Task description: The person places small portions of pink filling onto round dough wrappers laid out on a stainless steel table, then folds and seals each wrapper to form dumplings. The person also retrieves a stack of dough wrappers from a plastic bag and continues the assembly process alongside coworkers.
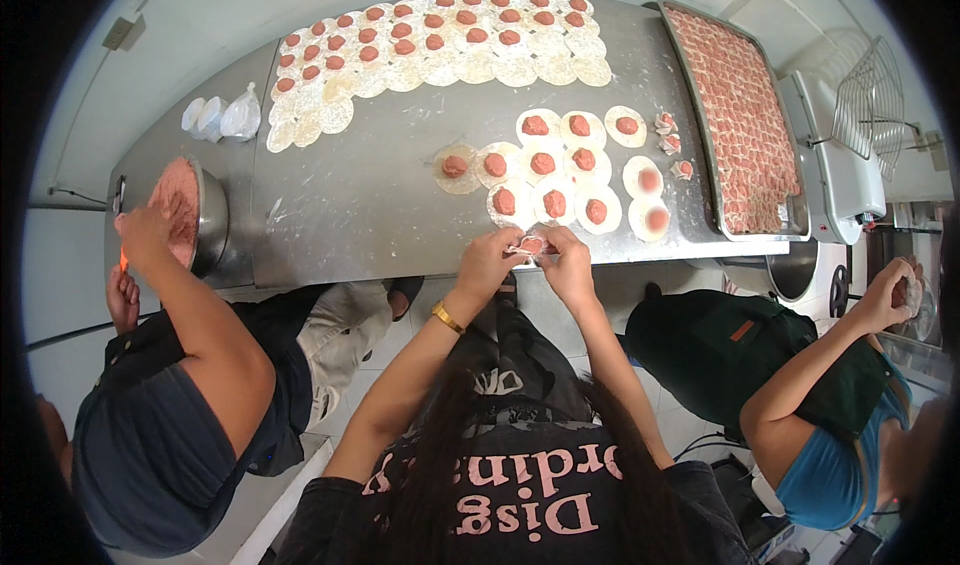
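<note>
At the table's front edge, my left hand (486, 263) and my right hand (568, 265) pinch the edges of a dumpling (532, 246) between them. Its pale wrapper is gathered up around pink meat filling that still shows on top. Just beyond my fingers lie several round dumpling wrappers (512, 223), most with a lump of meat filling (555, 203) in the middle. Right of these are two wrappers (641, 193) with flatter or covered filling, and a few folded dumplings (669, 145) beside the tray.
Rows of wrappers (555, 69), many topped with meat, cover the back of the steel table (390, 170). A tray (716, 227) packed with dumplings stands right. At left, a co-worker's hand (146, 233) is at a bowl (213, 220) of ground meat. Another person (800, 395) stands right.
</note>
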Tool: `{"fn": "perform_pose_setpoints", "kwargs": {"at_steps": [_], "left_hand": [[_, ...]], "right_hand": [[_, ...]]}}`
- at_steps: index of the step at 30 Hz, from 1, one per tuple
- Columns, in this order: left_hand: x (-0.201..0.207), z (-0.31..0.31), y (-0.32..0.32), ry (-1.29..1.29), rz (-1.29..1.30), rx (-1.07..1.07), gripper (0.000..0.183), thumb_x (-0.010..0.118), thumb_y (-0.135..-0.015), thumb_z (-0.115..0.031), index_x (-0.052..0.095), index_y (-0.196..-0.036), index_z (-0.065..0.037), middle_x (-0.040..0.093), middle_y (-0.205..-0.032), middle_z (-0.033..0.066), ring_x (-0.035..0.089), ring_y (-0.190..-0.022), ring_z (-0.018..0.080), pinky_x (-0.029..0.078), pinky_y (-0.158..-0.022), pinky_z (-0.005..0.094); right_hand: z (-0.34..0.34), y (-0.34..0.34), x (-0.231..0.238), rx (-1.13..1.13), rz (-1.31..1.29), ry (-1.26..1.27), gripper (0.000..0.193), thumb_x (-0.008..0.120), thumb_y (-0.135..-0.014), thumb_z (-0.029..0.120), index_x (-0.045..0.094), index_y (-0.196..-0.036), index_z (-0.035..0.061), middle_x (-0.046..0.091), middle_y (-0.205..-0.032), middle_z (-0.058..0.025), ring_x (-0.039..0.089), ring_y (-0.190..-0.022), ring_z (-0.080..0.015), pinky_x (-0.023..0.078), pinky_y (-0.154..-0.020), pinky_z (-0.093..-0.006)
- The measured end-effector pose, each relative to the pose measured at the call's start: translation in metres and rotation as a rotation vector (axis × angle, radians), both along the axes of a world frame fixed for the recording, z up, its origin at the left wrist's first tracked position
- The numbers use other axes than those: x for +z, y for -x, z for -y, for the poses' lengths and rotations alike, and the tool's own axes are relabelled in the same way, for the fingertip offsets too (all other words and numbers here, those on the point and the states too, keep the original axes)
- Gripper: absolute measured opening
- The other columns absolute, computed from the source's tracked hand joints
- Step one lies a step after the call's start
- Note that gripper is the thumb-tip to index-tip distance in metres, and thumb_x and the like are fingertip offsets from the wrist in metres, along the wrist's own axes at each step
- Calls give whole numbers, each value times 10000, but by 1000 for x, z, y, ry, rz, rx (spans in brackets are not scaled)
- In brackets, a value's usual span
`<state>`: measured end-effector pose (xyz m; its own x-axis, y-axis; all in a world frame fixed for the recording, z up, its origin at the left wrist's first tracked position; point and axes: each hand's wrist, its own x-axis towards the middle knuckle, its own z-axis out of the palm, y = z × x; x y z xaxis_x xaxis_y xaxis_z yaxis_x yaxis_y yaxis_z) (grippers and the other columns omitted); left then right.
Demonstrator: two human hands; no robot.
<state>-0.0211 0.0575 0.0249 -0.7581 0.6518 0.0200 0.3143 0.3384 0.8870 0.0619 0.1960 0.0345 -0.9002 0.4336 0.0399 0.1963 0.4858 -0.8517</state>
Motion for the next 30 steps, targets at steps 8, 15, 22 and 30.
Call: {"fn": "perform_pose_setpoints", "kwargs": {"at_steps": [8,15,22,30], "left_hand": [[4,-1,11,76,23,-103,241,742,-696,-140,599,-843,-14,630,-738,169,628,-684,320,482,-603,371],[10,-4,9,74,-26,-60,257,745,-695,-168,583,-835,-26,607,-726,186,604,-670,345,462,-583,384],[8,-5,10,126,-12,-83,274,760,-682,-153,555,-787,-6,593,-696,187,600,-660,348,455,-572,387],[5,-8,14,143,-86,-127,275,761,-680,-134,553,-809,-9,611,-703,173,619,-672,329,468,-583,389]], "right_hand": [[-5,10,0,149,-74,-96,356,601,-668,-135,648,-995,-2,638,-928,-133,631,-836,-302,516,-747,-324],[-3,6,1,67,45,-5,349,587,-639,-119,639,-963,1,621,-958,-156,612,-829,-347,494,-710,-371],[-4,6,-7,75,-71,-154,373,606,-658,-126,628,-1009,-3,615,-923,-138,626,-754,-277,513,-683,-319],[-5,6,5,83,28,-127,434,566,-637,-121,608,-1051,-1,608,-984,-172,604,-861,-351,484,-745,-402]]}}
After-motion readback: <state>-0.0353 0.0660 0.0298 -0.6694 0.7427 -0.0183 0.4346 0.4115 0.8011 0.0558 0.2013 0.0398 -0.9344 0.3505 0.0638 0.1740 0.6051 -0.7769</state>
